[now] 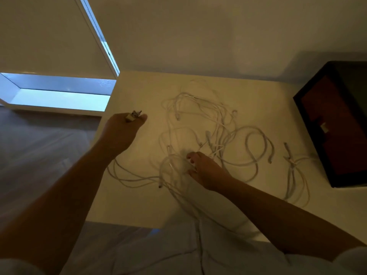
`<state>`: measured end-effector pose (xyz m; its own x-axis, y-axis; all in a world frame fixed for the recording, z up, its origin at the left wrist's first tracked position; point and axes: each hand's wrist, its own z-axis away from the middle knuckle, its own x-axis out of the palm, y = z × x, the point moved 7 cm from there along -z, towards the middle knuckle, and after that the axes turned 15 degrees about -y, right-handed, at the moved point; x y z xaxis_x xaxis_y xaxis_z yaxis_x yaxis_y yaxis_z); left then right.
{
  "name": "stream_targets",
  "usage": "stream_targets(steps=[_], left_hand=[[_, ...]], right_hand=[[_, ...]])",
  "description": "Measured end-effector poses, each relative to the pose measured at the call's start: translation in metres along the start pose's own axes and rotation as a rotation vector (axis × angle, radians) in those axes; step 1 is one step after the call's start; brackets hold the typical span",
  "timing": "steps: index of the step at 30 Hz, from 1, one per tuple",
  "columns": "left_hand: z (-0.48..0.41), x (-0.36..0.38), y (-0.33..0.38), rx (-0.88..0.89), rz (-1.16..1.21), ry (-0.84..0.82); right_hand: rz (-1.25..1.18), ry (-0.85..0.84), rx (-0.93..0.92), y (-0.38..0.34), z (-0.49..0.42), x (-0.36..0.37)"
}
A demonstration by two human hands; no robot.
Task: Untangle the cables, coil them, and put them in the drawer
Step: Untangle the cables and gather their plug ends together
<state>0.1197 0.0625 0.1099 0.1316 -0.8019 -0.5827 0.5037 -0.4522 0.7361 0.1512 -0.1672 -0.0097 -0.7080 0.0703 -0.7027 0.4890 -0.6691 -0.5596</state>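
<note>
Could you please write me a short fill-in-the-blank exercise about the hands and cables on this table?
1. The tangled cables on the table are all ____ in colour.
2. Of the left hand and the right hand, the one pinching connectors is the ____.
3. The dark box stands on the person's ____ side.
Missing words: white; left; right.

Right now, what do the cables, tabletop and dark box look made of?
Cables: white, probably plastic-jacketed; limp smooth loops. Tabletop: white, matte, smooth, maybe laminate or paint. Dark box: black edges, reddish panels, possibly wood; too dim to tell.
</note>
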Motion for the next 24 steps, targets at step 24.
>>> stream_targets(steps=[24], left_hand=[[-0.03,-0.014,-0.013,0.059,0.828,-0.331]], right_hand=[[-0.886,0.079,0.002,-0.063,0.007,-0.089]])
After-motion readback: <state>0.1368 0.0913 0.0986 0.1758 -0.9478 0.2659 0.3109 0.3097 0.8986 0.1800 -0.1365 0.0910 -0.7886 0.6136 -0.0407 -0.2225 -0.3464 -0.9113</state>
